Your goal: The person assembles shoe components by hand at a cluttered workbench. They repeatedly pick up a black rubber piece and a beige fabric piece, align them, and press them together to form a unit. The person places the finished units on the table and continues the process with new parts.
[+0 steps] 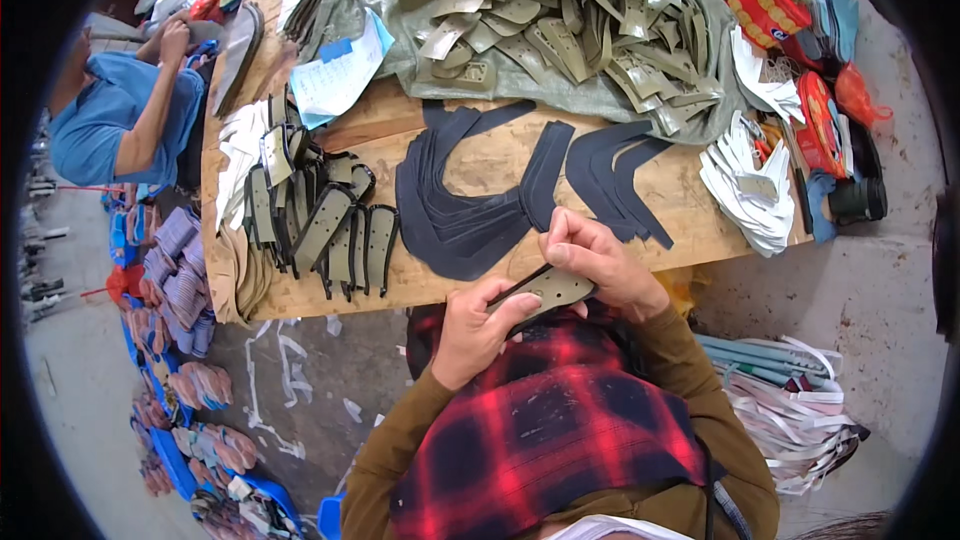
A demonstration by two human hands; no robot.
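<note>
Over my lap I hold an olive, perforated shoe piece [553,287] with a dark strip along its upper edge. My left hand [473,332] grips its left end, thumb on top. My right hand [607,265] is closed at the other end, thumb and forefinger pinched above the dark edge; whatever lies between those fingertips is hidden. Just beyond my hands, on the wooden table [385,120], lie fanned stacks of black curved pieces [450,215] and black angled pieces [615,175]. Several olive pieces with black edging [325,225] are heaped to the left.
A large pile of olive pieces [560,20] covers a green sheet at the back. White pieces [750,185] and red packages [770,5] sit at the right end. A paper sheet [345,75] lies left. Another person [130,115] works at far left. Bundled strips [785,410] stand lower right.
</note>
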